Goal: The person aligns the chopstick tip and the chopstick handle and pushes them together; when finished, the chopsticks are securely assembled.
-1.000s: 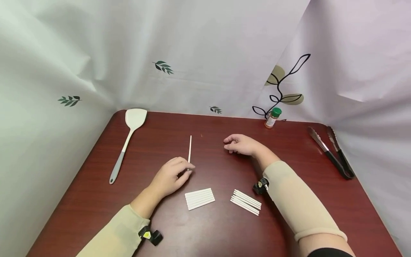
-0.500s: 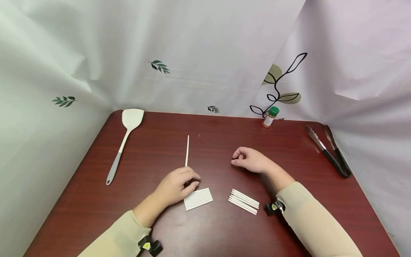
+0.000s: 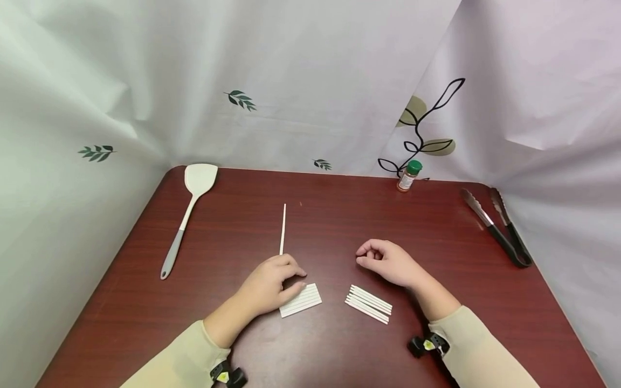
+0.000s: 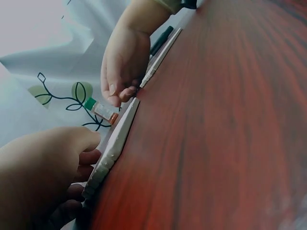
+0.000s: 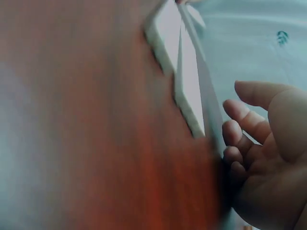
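Note:
My left hand (image 3: 267,283) lies with relaxed, bent fingers, its thumb overlapping the upper left part of a row of thin white sticks (image 3: 303,304) laid side by side. Just beyond its knuckles, a single white stick (image 3: 283,229) points away from me, its near end hidden by the hand. My right hand (image 3: 390,262), loosely curled, holds nothing. It is above and to the right of a second group of white sticks (image 3: 368,304), which has a narrow gap down its middle. The right wrist view shows these sticks (image 5: 189,91) beside the curled fingers (image 5: 232,132).
A white spatula (image 3: 186,218) with a grey handle lies at the left of the dark red table (image 3: 320,355). At the back right stands a green-capped spice bottle (image 3: 409,176). Black-handled metal tongs (image 3: 502,231) lie by the right edge. White curtains (image 3: 310,81) surround the table.
My left hand has moved nearer to me, from the single stick to the edge of the left row. My right hand has drawn back towards me and slightly right. The sticks stay in place.

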`<act>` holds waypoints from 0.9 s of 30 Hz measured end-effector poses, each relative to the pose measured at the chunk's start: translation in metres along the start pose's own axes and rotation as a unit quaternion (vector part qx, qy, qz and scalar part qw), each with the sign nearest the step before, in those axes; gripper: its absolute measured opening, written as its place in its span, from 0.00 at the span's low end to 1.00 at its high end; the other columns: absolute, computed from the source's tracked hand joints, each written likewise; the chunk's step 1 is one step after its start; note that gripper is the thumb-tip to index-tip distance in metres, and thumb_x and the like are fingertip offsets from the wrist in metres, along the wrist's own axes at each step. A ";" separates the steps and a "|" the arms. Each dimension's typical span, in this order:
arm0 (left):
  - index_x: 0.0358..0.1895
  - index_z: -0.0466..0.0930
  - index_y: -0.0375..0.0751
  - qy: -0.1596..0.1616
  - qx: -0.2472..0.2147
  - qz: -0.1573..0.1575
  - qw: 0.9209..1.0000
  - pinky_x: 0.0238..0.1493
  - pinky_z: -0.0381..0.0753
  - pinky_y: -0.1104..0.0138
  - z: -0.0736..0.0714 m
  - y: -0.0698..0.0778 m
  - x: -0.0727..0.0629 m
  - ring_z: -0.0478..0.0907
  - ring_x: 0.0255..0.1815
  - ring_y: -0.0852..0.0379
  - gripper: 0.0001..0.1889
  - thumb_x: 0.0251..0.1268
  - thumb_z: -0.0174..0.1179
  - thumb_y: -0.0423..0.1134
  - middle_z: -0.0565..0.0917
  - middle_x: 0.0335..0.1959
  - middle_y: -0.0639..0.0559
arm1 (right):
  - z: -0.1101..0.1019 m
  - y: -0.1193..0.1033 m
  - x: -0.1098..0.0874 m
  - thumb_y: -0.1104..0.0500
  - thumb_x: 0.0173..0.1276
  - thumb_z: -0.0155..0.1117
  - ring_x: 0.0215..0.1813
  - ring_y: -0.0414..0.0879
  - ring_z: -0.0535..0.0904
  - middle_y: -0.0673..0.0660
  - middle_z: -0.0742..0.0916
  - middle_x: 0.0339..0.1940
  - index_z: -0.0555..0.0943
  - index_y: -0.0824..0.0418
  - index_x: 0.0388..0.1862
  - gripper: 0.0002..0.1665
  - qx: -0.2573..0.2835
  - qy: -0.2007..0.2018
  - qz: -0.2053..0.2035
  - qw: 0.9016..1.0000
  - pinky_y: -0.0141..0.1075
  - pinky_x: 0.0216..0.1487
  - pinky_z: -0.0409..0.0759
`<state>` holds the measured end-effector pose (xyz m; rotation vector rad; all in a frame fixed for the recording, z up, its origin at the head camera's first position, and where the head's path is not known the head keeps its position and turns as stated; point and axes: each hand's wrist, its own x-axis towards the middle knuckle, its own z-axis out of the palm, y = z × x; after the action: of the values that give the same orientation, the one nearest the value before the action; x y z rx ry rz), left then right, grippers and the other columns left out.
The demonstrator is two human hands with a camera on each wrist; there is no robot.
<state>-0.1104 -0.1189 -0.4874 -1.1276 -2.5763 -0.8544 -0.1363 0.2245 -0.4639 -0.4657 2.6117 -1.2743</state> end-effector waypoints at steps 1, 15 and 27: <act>0.44 0.92 0.48 0.000 -0.001 0.001 1.000 0.50 0.83 0.60 0.001 0.000 0.000 0.82 0.44 0.62 0.08 0.66 0.74 0.44 0.84 0.42 0.61 | 0.002 0.002 -0.004 0.56 0.71 0.76 0.33 0.43 0.76 0.46 0.82 0.30 0.89 0.49 0.44 0.05 -0.006 0.012 -0.011 1.000 0.36 0.37 0.74; 0.43 0.94 0.49 -0.003 0.009 0.016 1.000 0.51 0.81 0.61 0.004 0.004 0.001 0.81 0.45 0.59 0.09 0.63 0.76 0.45 0.84 0.43 0.61 | 0.038 0.011 -0.049 0.58 0.56 0.85 0.40 0.36 0.72 0.35 0.83 0.33 0.92 0.46 0.39 0.13 -0.084 0.143 -0.176 0.970 0.29 0.45 0.66; 0.37 0.95 0.51 0.007 0.004 0.045 0.999 0.48 0.82 0.58 0.004 0.004 0.000 0.82 0.39 0.62 0.04 0.60 0.78 0.42 0.85 0.37 0.64 | 0.040 0.010 -0.062 0.60 0.51 0.88 0.43 0.37 0.71 0.37 0.84 0.34 0.95 0.48 0.42 0.18 -0.082 0.124 -0.214 0.965 0.27 0.44 0.66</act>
<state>-0.1077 -0.1146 -0.4891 -1.2196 -2.4940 -0.8290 -0.0681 0.2233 -0.4941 -1.0066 2.9492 -1.3097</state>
